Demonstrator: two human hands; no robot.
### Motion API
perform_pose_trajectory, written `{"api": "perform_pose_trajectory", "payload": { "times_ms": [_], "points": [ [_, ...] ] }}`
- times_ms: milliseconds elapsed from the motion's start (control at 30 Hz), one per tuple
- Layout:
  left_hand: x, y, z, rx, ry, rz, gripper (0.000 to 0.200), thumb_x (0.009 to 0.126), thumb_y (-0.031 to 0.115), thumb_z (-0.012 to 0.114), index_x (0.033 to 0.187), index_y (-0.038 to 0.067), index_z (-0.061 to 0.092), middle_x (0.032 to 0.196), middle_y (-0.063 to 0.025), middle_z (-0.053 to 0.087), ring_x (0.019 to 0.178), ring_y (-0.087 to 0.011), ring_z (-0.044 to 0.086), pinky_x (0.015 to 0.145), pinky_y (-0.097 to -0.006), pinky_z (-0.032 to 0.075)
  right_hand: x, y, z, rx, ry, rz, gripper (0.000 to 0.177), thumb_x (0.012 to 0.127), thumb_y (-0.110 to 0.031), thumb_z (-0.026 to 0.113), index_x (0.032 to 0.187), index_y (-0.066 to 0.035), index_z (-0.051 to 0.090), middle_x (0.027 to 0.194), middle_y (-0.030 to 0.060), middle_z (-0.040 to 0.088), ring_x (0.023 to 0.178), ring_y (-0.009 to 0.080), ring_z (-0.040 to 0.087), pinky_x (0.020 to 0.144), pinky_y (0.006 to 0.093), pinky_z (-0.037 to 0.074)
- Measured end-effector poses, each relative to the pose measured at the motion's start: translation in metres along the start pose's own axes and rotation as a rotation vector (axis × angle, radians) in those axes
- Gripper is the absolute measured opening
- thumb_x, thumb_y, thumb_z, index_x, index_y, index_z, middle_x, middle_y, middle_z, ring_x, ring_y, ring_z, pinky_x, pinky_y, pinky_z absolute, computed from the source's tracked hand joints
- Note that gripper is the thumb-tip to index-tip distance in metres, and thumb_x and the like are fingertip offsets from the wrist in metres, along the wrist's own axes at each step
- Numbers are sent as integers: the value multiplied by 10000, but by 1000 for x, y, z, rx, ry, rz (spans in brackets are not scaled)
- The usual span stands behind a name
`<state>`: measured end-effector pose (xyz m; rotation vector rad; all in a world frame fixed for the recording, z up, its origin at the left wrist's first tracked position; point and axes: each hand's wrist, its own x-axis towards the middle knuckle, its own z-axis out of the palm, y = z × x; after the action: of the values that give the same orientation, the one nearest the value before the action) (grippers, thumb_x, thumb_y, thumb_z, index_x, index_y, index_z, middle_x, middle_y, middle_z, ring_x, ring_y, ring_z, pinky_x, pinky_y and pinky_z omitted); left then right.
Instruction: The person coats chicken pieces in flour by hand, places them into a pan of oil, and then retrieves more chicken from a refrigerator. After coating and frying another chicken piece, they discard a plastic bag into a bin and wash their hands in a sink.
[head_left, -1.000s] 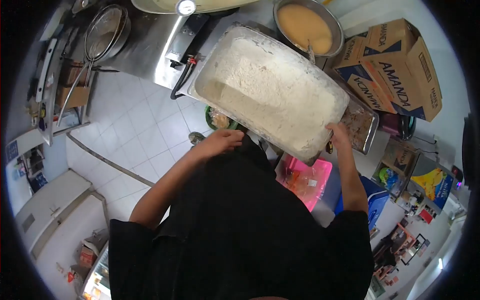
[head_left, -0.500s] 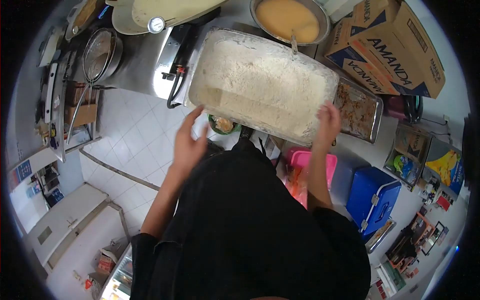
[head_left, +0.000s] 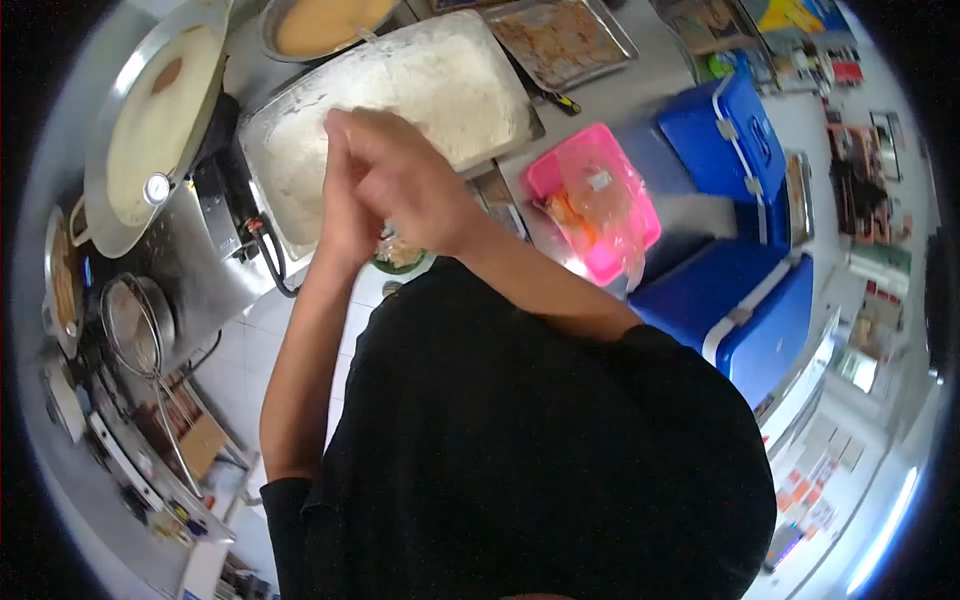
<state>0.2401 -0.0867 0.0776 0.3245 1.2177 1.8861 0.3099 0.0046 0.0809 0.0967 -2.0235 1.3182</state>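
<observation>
My left hand (head_left: pixel 347 215) and my right hand (head_left: pixel 418 190) meet palm to palm above a large metal tray (head_left: pixel 262 182). A thick layer of pale flour (head_left: pixel 455 85) fills that tray. Both hands are smeared by motion, though their fingers look stretched out. I see nothing held between them. The right hand partly covers the left. Behind the tray stands a metal bowl of orange-beige liquid (head_left: pixel 325 22), with a handle leaning on its rim.
A wide pan of pale oil (head_left: pixel 165 120) with a dial thermometer (head_left: pixel 157 188) sits left. Wire strainers (head_left: pixel 132 322) lie beyond it. At right are a crumb-covered tray (head_left: pixel 562 45), a pink basket (head_left: pixel 640 190) with plastic bags, and blue coolers (head_left: pixel 690 145).
My hands have come off the flour tray's two ends and together over it. The view has turned right, bringing the pan and coolers further in; the cardboard box has left view.
</observation>
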Motion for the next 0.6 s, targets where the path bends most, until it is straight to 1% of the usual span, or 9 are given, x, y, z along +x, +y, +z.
{"api": "perform_pose_trajectory", "payload": {
  "times_ms": [100, 167, 200, 267, 333, 400, 467, 533, 600],
  "points": [
    [-37, 17, 26, -162, 64, -235, 769, 993, 637, 238, 1444, 27, 360, 1446, -176, 443, 1322, -311, 448, 1100, -450, 330, -34, 13, 12, -538, 17, 15, 523, 987, -369, 447, 1377, -21, 472, 1215, 206, 577, 1213, 361, 517, 1060, 468, 349],
    [-54, 12, 27, 186, 131, 238, 702, 1007, 581, 232, 1407, 34, 418, 1373, -195, 515, 1279, -358, 490, 1083, -511, 339, -53, 32, 27, -193, 186, 612, 562, 1004, -432, 417, 1381, -17, 446, 1167, 205, 603, 1168, 373, 549, 982, 458, 427],
    [-59, 4, 15, 189, 111, 231, 702, 1007, 581, 232, 1407, 34, 418, 1373, -195, 515, 1279, -358, 490, 1083, -511, 339, -58, 22, 32, -201, 205, 616, 562, 1004, -432, 417, 1381, -17, 446, 1167, 205, 603, 1168, 373, 549, 982, 458, 427],
    [-56, -21, -20, 1218, -337, 1023, 596, 1016, 475, 295, 1388, 32, 443, 1343, -215, 530, 1250, -391, 508, 1066, -520, 355, -64, -12, 39, 108, 410, 701, 571, 1011, -445, 409, 1373, -5, 453, 1195, 196, 602, 1156, 347, 562, 987, 446, 431],
    [-55, -31, -27, 1335, -459, 1076, 543, 964, 355, 426, 1423, 65, 426, 1378, -212, 484, 1280, -384, 454, 1057, -464, 375, -69, -51, 44, 431, 588, 754, 582, 1018, -458, 402, 1365, 6, 459, 1224, 188, 602, 1144, 321, 575, 991, 434, 435],
    [-59, -42, -22, 1138, -298, 519, 519, 972, 319, 425, 1436, 87, 412, 1354, -213, 500, 1254, -377, 480, 1011, -434, 425, -74, -79, 44, 771, 757, 781, 594, 1025, -470, 394, 1357, 18, 466, 1252, 179, 601, 1132, 295, 588, 995, 423, 440],
    [-74, -37, -2, 898, -188, 227, 487, 1003, 325, 392, 1440, 110, 406, 1338, -189, 525, 1240, -330, 503, 985, -398, 446, -94, -76, 32, 443, 703, 642, 519, 1014, -426, 427, 1269, 11, 544, 1283, 171, 582, 1177, 304, 553, 1016, 412, 410],
    [-64, -74, -16, -247, -548, -337, 476, 1034, 362, 376, 1434, 105, 402, 1353, -156, 526, 1238, -273, 513, 987, -388, 448, -117, -62, 17, -677, 97, 73, 491, 975, -351, 472, 1312, 3, 522, 1302, 190, 560, 1227, 370, 511, 1043, 406, 385],
    [-75, -72, 10, -167, -253, -314, 485, 1058, 378, 299, 1316, 19, 498, 1354, -139, 533, 1211, -281, 534, 1088, -365, 358, -124, -44, 4, -751, 125, 106, 436, 905, -274, 527, 1263, -26, 554, 1233, 193, 566, 1186, 391, 508, 1028, 435, 393]
  ]
}}
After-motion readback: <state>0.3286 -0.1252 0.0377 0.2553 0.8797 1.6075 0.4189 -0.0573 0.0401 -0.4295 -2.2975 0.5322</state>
